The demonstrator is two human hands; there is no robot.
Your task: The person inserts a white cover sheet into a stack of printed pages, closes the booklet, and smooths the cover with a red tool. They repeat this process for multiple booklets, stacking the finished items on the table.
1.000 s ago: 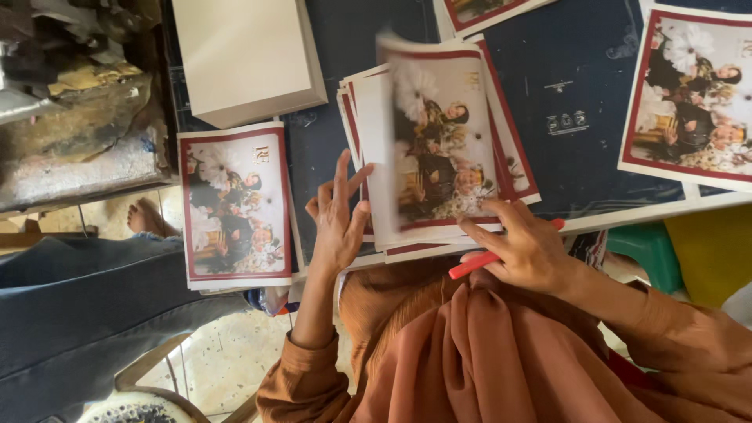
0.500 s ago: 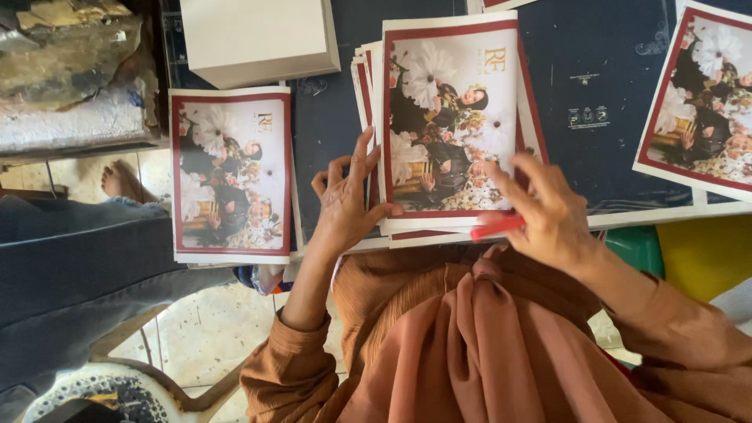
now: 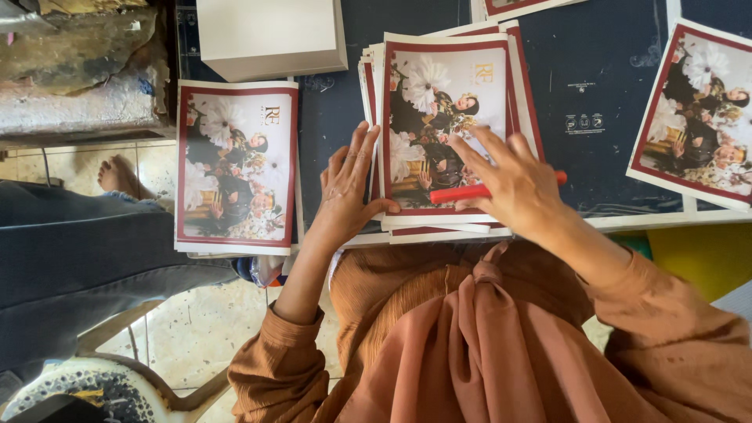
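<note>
Four groups of printed sheets with dark red borders are counted on the dark blue table (image 3: 611,94), each placed here relative to the central stack (image 3: 446,125) — the pile of portrait prints at the table's near edge. The left hand (image 3: 348,188) is laid flat with its fingers spread along the left edge of the central stack, the thumb resting on its lower corner. The right hand (image 3: 509,184) is spread across the lower right of the top sheet, with one red marker (image 3: 470,192) pinned beneath the fingers. To the left of the central stack a second stack (image 3: 235,164) is seen; to the right, one single print (image 3: 697,117); above and right, only a cropped corner of a fourth print (image 3: 525,6). One plain white box (image 3: 270,35) is seen above and left — just beyond the second stack
</note>
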